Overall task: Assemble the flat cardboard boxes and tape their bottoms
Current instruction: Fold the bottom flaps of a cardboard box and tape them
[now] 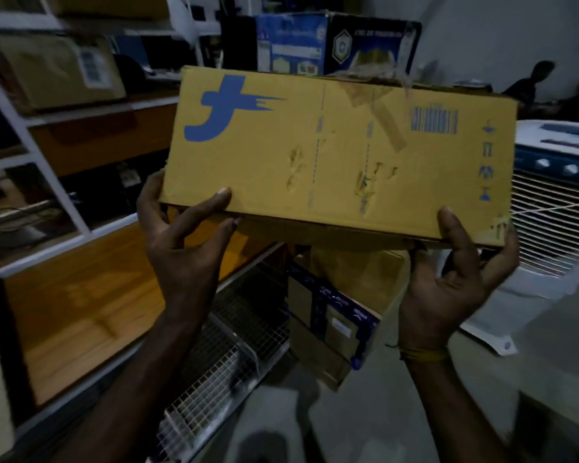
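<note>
A yellow cardboard box [331, 152] with a blue logo, a barcode and old tape strips is held up in front of me, its printed face toward the camera. My left hand [184, 242] grips its lower left corner, thumb on the front face and fingers under the edge. My right hand [448, 279] grips its lower right corner, thumb on the front and fingers curled behind. Torn clear tape hangs off the box's top edge. Whether the box is flat or opened out I cannot tell.
A brown and blue carton [328, 322] stands on the floor below the box. Wooden-fronted white shelves [74, 315] run along the left, a wire mesh rack [214, 372] beside them. A white air cooler [555, 208] is at right. Printed boxes [335, 41] stand behind. A person [528, 81] sits far right.
</note>
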{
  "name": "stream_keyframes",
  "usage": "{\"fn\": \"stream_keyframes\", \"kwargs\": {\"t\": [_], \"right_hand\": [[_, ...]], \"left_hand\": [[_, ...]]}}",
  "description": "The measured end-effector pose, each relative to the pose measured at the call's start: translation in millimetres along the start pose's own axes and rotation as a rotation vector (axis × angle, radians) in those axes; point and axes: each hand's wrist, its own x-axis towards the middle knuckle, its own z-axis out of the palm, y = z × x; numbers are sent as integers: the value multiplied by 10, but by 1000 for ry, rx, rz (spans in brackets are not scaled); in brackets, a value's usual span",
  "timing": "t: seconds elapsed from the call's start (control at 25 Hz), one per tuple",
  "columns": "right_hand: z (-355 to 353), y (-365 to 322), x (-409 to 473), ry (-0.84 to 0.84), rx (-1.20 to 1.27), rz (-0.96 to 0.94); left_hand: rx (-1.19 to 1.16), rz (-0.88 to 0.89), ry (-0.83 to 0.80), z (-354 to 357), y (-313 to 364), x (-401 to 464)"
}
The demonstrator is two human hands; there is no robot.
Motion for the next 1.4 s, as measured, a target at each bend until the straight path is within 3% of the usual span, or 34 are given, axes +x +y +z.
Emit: {"fn": "stream_keyframes", "kwargs": {"t": [0.24, 0.52, 0.68, 0.84, 1.08, 1.4], "right_hand": [[852, -318, -348, -206, 260, 133], [1846, -514, -567, -505, 274, 201], [2384, -496, -460, -583, 267, 162], [2937, -342, -308, -615, 192, 123], [3686, -78, -452, -578, 187, 128], [4411, 774, -1319, -850, 46, 124]], "left_hand": [[195, -59, 134, -894, -275, 0], [403, -174, 275, -1503, -546, 94], [530, -251, 328, -1514, -725, 352], [670, -245, 266, -1455, -1098, 701], [640, -234, 258, -1398, -2005, 870], [739, -435, 14, -1432, -3303, 292]]}}
